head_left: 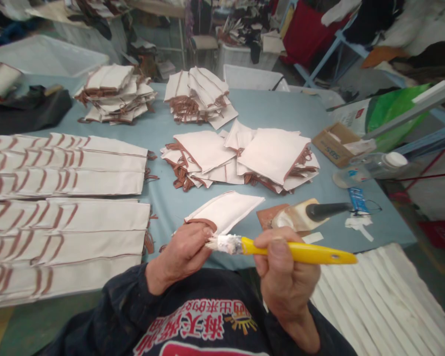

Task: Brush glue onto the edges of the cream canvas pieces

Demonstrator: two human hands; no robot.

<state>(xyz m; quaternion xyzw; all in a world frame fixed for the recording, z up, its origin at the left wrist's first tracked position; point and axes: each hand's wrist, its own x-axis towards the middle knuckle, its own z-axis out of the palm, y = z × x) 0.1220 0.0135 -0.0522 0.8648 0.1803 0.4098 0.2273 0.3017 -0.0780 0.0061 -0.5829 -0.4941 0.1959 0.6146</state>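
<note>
My right hand (287, 279) is closed round the yellow handle of a paintbrush (300, 252). White paste coats the brush's ferrule and bristles, which point left to my left hand (185, 249). That hand is closed on the brown-edged end of a cream fabric pouch (226, 210), and the bristle tips meet its fingers there. The pouch slants away to the upper right. Just beyond the brush lies a container (296, 217) smeared with paste, with a dark-handled tool (326, 211) resting across it.
Piles of cream pouches (207, 153) with brown cords stand across the blue table (282, 109). Overlapping rows of pouches (107, 180) fill the left side. On the right are a cardboard box (333, 143), a clear jar (378, 165) and layered white strips (389, 301).
</note>
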